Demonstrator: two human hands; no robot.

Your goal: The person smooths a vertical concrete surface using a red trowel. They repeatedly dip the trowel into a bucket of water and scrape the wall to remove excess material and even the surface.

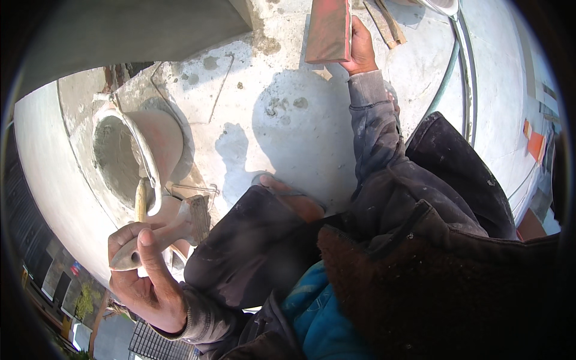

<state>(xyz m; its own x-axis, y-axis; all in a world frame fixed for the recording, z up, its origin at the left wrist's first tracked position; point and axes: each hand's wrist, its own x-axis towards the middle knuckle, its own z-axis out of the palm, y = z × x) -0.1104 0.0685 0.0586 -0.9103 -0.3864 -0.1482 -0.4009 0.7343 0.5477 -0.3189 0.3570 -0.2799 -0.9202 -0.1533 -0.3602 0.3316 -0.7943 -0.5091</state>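
At the lower left, my left hand [150,285] is closed round the pale handle of a flat paintbrush [200,219]. A hole shows at the handle's end, and the worn bristles point right, beside my knee. My right hand [362,51], at the top, grips the edge of a reddish rectangular block [327,36] with grey smears. Its upper end runs out of the picture. Just beyond my left hand, a mortar-stained bucket [165,135] leans over on its side or is strongly tilted; I cannot tell which. A wooden stick-like handle [140,201] rests at its rim.
Pale, stained concrete [324,129] lies beneath me. A bent wire [221,99] stretches across it near the bucket. Wooden strips [385,23] lie beyond my right hand, with a green hose [447,87] curving along the right. A grey slab [138,30] juts in at the upper left.
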